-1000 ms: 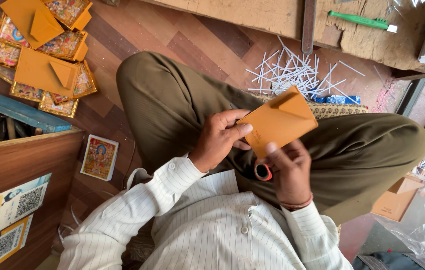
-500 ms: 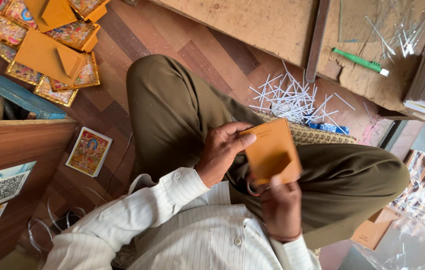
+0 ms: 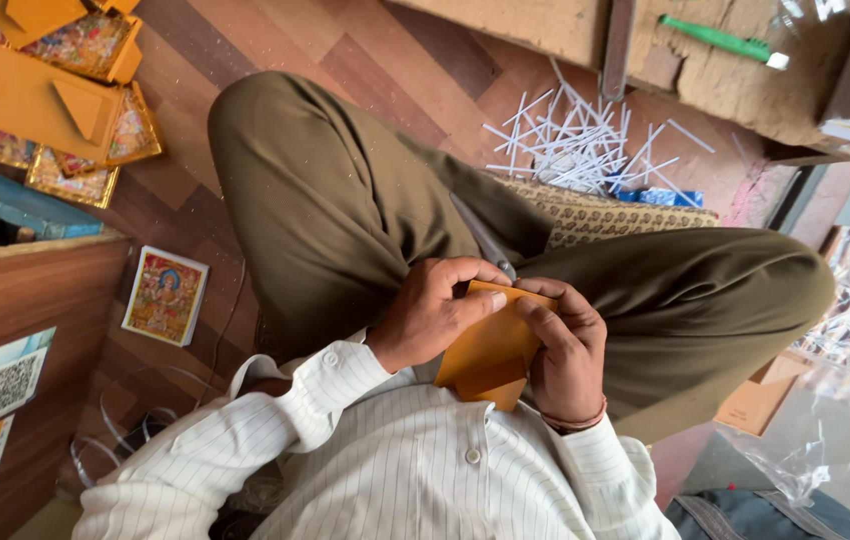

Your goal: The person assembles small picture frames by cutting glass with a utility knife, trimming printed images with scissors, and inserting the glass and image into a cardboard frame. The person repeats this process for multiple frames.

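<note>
An orange card backing [image 3: 490, 350], flat and roughly rectangular, sits at the lower centre of the frame, held upright-ish over the person's lap between both hands. The left hand [image 3: 437, 312] grips its left edge, fingers curled over the top and thumb pressed on the face. The right hand [image 3: 565, 350] clasps the right edge, fingers bent over the top corner, a red thread bracelet on its wrist. Both hands are closed around the card. Beneath them lie crossed legs in olive trousers [image 3: 345, 210] and, nearer the camera, a white striped shirt [image 3: 395, 470]. A scatter of thin white strips [image 3: 575, 140] lies on the wooden floor [image 3: 275, 50] at upper centre. A small framed religious picture [image 3: 165, 296] lies on the floor at left, and a stack of orange-backed frames [image 3: 45, 100] fills the upper left corner. A green pen [image 3: 725, 42] rests at upper right.
</note>
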`<state>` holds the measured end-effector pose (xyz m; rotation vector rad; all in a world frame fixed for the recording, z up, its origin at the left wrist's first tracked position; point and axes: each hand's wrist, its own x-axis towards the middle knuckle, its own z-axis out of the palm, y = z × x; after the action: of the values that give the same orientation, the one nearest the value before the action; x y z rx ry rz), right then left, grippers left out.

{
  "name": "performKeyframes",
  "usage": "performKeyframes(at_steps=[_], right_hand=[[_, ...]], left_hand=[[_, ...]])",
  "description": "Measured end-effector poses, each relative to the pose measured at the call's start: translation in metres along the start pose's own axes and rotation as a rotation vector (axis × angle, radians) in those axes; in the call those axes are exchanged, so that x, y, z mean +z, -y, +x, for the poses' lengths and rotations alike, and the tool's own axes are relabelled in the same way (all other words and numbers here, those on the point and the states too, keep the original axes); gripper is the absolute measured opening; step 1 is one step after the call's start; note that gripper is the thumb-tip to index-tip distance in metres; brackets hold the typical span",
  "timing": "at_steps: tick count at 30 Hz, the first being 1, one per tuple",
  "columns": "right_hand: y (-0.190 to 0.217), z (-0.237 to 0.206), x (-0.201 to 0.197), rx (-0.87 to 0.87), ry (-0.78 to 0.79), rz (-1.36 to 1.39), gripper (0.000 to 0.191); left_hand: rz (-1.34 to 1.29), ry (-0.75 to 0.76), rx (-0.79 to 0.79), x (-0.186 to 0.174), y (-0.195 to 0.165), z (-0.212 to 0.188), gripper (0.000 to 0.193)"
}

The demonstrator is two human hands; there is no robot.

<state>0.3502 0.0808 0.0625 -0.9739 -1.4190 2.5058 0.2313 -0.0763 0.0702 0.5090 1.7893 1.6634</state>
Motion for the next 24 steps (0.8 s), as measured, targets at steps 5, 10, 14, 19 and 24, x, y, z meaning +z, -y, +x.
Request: performKeyframes(at_steps=[5, 10, 14, 19, 24], right_hand=[[-0.004, -0.003, 0.003, -0.008, -0.044, -0.011, 0.018], [-0.011, -0.003, 0.003, -0.090, -0.090, -0.137, 0.016], [-0.016, -0.001, 0.001, -0.106, -0.103, -0.195, 0.017], [-0.019, 0.004, -0.007, -0.038, -0.101, -0.150, 0.017], [-0.023, 0.016, -0.016, 0.112, -0.103, -0.014, 0.017]], left_hand=[[0.028, -0.006, -0.096, 0.005, 0.003, -0.003, 0.023], [0.057, -0.088, 0.039, 0.012, 0.015, -0.006, 0.019], [0.077, -0.129, 0.049, 0.017, 0.025, -0.008, 0.016], [-0.019, -0.089, 0.020, 0.018, 0.038, -0.005, 0.022], [-0.155, -0.042, -0.099, 0.015, 0.043, 0.002, 0.025]])
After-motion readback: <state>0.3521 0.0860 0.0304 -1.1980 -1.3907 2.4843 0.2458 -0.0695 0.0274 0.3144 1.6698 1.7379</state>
